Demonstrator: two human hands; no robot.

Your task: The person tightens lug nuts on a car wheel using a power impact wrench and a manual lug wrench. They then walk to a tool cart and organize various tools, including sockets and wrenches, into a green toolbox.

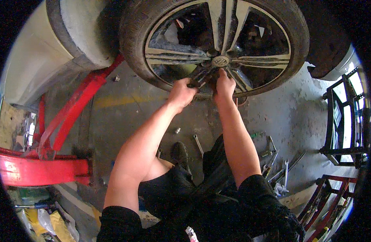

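In front of me hangs a car wheel (262, 60) with a dark tyre (133, 44) and dirty two-tone spokes around a round centre cap (220, 61). My left hand (183, 95) is closed around the lower left spoke, near the rim, with its fingertips partly hidden. Just below the centre cap, my right hand (225, 85) is closed on the lower part of the wheel, its thumb pointing up toward the cap. The far fingers of the right hand are out of sight behind the spokes.
A red lift arm (80, 103) slants up at the left from a red base (40, 167). Wrenches (198, 144) and other tools lie on the grey floor by my legs. A loose small metal piece (177, 130) lies below the wheel. Metal racks (342, 117) stand at the right.
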